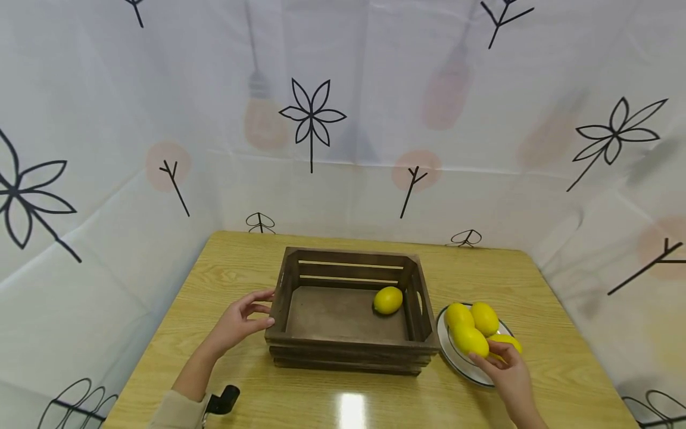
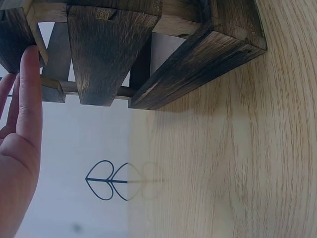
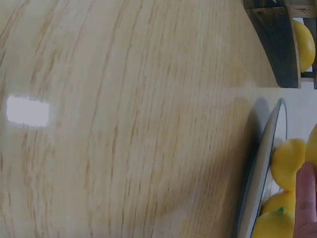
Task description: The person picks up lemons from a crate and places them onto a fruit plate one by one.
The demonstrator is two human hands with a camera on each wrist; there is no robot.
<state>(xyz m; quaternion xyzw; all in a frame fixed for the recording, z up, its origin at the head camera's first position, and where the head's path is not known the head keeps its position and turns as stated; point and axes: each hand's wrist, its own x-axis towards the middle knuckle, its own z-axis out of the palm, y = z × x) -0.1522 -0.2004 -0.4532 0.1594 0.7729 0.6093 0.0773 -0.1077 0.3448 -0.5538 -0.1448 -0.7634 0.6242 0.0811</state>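
Observation:
A dark brown wooden crate stands on the table with one lemon inside, near its right end. My left hand touches the crate's left end with extended fingers; the left wrist view shows fingers against the upper slat. To the right of the crate, a white plate with a dark rim holds several lemons. My right hand pinches the front lemon between thumb and fingers. Only the edge of this lemon shows in the right wrist view.
The light wooden table meets a white patterned cloth at the back and both sides. A black device sits at my left wrist. The plate stands close against the crate's right front corner.

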